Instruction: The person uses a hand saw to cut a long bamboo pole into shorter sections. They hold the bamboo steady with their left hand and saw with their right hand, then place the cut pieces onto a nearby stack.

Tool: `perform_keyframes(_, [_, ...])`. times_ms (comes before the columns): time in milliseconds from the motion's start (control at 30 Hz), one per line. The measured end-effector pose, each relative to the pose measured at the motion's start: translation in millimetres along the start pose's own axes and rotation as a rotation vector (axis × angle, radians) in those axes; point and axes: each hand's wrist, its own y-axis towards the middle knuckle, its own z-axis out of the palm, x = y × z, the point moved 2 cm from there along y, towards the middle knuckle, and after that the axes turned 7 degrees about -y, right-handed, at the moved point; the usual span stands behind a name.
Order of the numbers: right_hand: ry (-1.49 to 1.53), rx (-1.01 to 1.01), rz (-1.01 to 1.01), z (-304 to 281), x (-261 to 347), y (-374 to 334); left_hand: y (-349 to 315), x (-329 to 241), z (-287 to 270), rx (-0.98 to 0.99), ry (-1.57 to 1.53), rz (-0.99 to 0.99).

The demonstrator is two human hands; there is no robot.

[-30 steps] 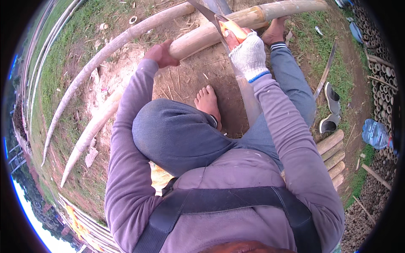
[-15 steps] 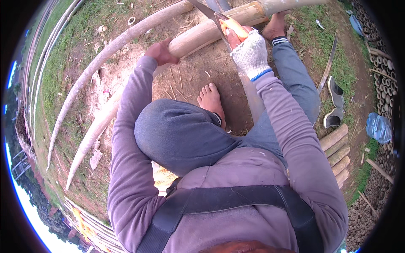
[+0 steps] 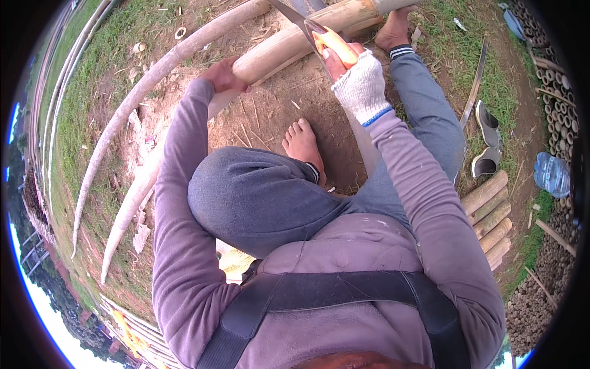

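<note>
A thick bamboo pole (image 3: 307, 42) lies slantwise in front of me, its near end at the left. My left hand (image 3: 225, 76), bare, is wrapped round that end. My right hand (image 3: 361, 85), in a white knitted glove with bare fingertips, grips the orange handle of a handsaw (image 3: 335, 47). The saw's dark blade slants over the pole toward the upper left. I cannot make out how deep its teeth sit in the bamboo. My bare foot (image 3: 303, 142) is planted on the dirt below the pole.
Long curved bamboo poles (image 3: 126, 111) lie on the left. At the right are a machete-like blade (image 3: 476, 83), a pair of slippers (image 3: 487, 123), several cut bamboo lengths (image 3: 491, 227), a clear plastic bottle (image 3: 552, 174) and stacked bamboo pieces (image 3: 556, 117).
The saw handle and my right hand have come slightly back toward me relative to the pole. My left hand keeps its hold on the pole's end. The whole view has shifted a little.
</note>
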Motion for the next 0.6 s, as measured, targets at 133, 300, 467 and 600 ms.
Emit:
perform_keyframes(133, [0.026,-0.015,-0.026,-53.9,5.2,-37.2,4.1,-11.2,8.9,0.016,-0.013,0.055])
perform_keyframes(300, [0.134,0.255,0.18,-133.1,6.8,-134.3,-9.0,1.7,2.4,0.091,-0.111,-0.029])
perform_keyframes(467, [-0.004,0.021,-0.011,-32.8,-8.3,-32.6,3.4,-15.9,11.8,0.031,0.014,-0.017])
perform_keyframes(600, [-0.015,0.148,0.077,-16.0,4.6,6.0,-25.9,-27.9,48.2,-0.41,0.372,0.085])
